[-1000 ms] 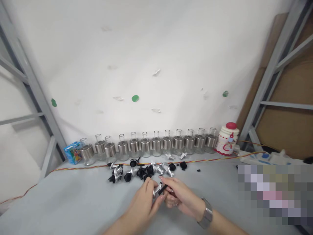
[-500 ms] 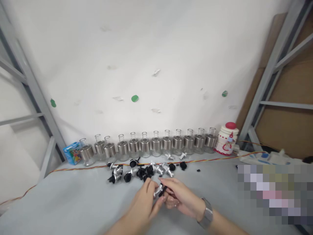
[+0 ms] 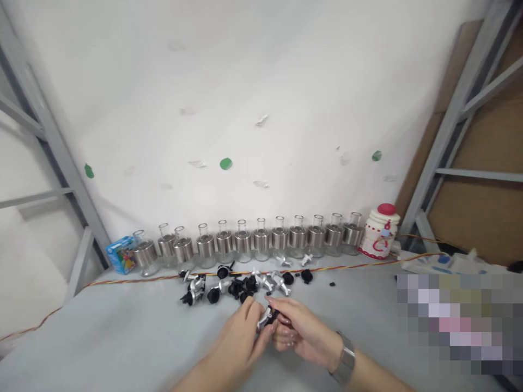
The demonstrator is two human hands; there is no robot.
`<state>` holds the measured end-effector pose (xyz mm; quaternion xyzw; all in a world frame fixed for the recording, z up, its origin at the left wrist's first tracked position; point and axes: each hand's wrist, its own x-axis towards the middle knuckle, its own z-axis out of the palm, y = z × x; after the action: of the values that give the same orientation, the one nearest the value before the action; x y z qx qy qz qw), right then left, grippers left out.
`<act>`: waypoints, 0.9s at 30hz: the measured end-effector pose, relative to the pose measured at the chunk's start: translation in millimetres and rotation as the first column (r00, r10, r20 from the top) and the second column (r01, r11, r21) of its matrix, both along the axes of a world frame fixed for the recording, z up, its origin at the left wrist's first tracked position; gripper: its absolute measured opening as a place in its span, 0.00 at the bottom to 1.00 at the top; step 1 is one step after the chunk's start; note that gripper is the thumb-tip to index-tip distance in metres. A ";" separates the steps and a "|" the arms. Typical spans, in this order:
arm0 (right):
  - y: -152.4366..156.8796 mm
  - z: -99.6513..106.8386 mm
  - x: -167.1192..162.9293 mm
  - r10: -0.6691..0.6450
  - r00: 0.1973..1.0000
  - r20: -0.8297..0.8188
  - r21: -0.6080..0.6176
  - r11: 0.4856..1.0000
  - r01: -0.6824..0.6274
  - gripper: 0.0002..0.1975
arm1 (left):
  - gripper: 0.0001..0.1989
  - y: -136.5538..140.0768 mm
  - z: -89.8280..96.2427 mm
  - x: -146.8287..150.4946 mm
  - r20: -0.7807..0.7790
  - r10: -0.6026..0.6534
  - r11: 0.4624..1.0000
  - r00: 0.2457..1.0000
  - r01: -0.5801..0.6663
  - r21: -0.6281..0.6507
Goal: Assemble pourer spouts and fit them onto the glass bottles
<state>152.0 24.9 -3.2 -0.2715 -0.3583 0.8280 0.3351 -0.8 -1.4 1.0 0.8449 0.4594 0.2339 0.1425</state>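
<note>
Between my fingers is a small silver-and-black pourer spout, partly covered by them. My left hand pinches its silver side, with the thumb below. On the black side my right hand, with a grey band at the wrist, grips it with fingers curled. Just beyond my hands lies a loose pile of similar silver and black pourer spouts, some with round black stoppers. Two silver spout pieces rest near the bottles.
Along the wall stands a row of glass bottles with steel sleeves. A blue box is at the left end, a white jar with a red lid at the right. A red-yellow wire crosses the grey table.
The spout has turned slightly between my fingers, showing more of its silver side. Both hands stay in almost the same place.
</note>
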 end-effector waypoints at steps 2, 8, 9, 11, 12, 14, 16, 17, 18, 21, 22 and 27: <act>0.0 -0.2 0.1 0.008 1.000 -0.016 -0.020 1.000 -0.008 0.22 | 0.08 0.2 -0.6 0.1 0.005 0.011 1.000 1.000 -0.011 0.017; -1.5 0.4 -0.8 -0.022 1.000 0.001 0.016 1.000 0.022 0.23 | 0.08 -0.9 2.4 0.6 0.005 0.022 1.000 1.000 -0.022 -0.016; -1.9 0.7 -1.2 -0.030 1.000 0.007 0.026 0.999 0.030 0.23 | 0.08 -1.0 2.6 0.6 0.010 0.023 0.999 1.000 -0.022 -0.025; -2.3 1.1 -2.0 -0.050 0.999 0.019 0.048 0.998 0.049 0.23 | 0.07 -0.8 1.6 0.6 0.028 0.025 0.999 0.999 -0.023 -0.042; -2.3 1.3 -2.3 -0.061 0.998 0.029 0.061 0.996 0.059 0.23 | 0.07 -0.4 0.6 0.5 0.045 0.029 0.998 0.999 -0.026 -0.051; -1.5 1.4 -2.7 -0.089 0.994 0.062 0.098 0.992 0.082 0.24 | 0.07 0.7 -1.6 0.3 0.095 0.046 0.996 0.994 -0.039 -0.077; 0.2 0.7 -2.6 -0.113 0.987 0.111 0.159 0.983 0.095 0.24 | 0.08 1.5 -2.7 0.0 0.156 0.068 0.992 0.985 -0.050 -0.114; 1.5 -0.1 -2.5 -0.120 0.984 0.132 0.190 0.977 0.094 0.24 | 0.09 1.6 -2.5 -0.1 0.186 0.076 0.989 0.980 -0.051 -0.138; 2.9 -1.2 -2.4 -0.126 0.980 0.152 0.218 0.972 0.091 0.24 | 0.10 1.6 -2.0 0.0 0.214 0.081 0.986 0.973 -0.046 -0.163; 7.8 -5.6 -1.4 -0.149 0.965 0.218 0.292 0.953 0.082 0.25 | 0.12 0.9 0.3 1.1 0.311 0.085 0.971 0.947 -0.008 -0.240; 9.2 -6.9 -0.7 -0.159 0.955 0.249 0.334 0.940 0.069 0.25 | 0.13 0.8 0.6 1.9 0.353 0.096 0.962 0.931 0.004 -0.271; 9.9 -6.2 5.1 -0.242 0.893 0.379 0.576 0.817 -0.023 0.22 | 0.16 3.6 -7.0 7.3 0.564 0.182 0.884 0.806 0.117 -0.453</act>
<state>157.1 34.8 -9.4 -0.3586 -0.6364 0.5803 0.3599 6.5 2.2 -6.0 0.6616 0.4490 0.3701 0.4729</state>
